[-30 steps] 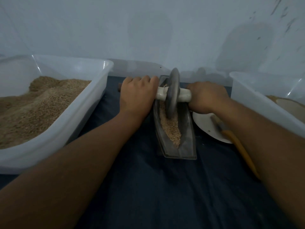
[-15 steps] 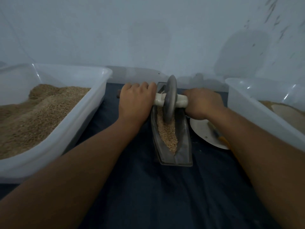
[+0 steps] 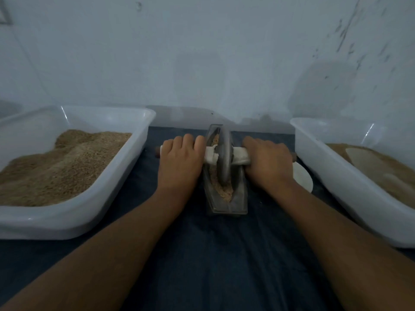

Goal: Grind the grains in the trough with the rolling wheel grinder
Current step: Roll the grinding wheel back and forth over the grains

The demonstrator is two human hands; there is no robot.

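Forearms reach over the dark tabletop (image 3: 202,254). Left hand (image 3: 179,162) and right hand (image 3: 267,162) each grip the axle handle (image 3: 241,158) of the grinding wheel (image 3: 223,158), upright amid grains (image 3: 225,191) in the trough (image 3: 241,198) between two tubs.

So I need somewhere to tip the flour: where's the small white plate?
In the head view, the small white plate lies on the dark cloth, right of the trough, between the right hand and the right-side white plastic tub.

Two tubs (image 3: 74,212) (image 3: 350,182), one trough (image 3: 226,203), one wheel (image 3: 224,153)
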